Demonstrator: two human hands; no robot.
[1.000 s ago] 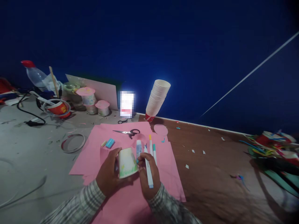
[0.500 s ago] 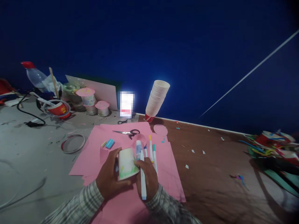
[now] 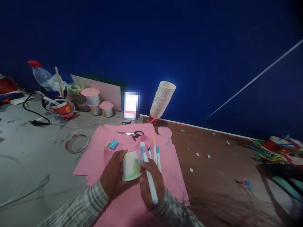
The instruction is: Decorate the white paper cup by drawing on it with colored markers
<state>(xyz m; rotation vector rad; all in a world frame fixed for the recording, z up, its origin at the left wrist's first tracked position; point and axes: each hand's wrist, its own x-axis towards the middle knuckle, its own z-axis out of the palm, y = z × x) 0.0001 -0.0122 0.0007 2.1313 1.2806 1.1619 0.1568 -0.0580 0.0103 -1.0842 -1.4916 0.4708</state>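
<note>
My left hand (image 3: 113,177) is wrapped round an upside-down white paper cup (image 3: 130,165) with green marks on its side. My right hand (image 3: 151,186) grips a white marker (image 3: 149,178) with a blue end, its tip against the cup's right side. Both hands hover over pink paper sheets (image 3: 123,201). Just beyond the cup lie a glue tube (image 3: 141,149), a yellow-capped marker (image 3: 154,149) and a teal-capped marker (image 3: 158,154).
Scissors (image 3: 131,134), a blue eraser (image 3: 114,144) and a pink paper circle (image 3: 164,131) lie on the pink sheets. A leaning stack of paper cups (image 3: 162,101) stands at the wall. A tape ring (image 3: 77,143), decorated cups (image 3: 92,99) and a bottle (image 3: 42,75) are left; paper scraps (image 3: 279,154) right.
The cup has been turned a little in my left hand, and my right hand with the marker has shifted along its side. The view moved slightly.
</note>
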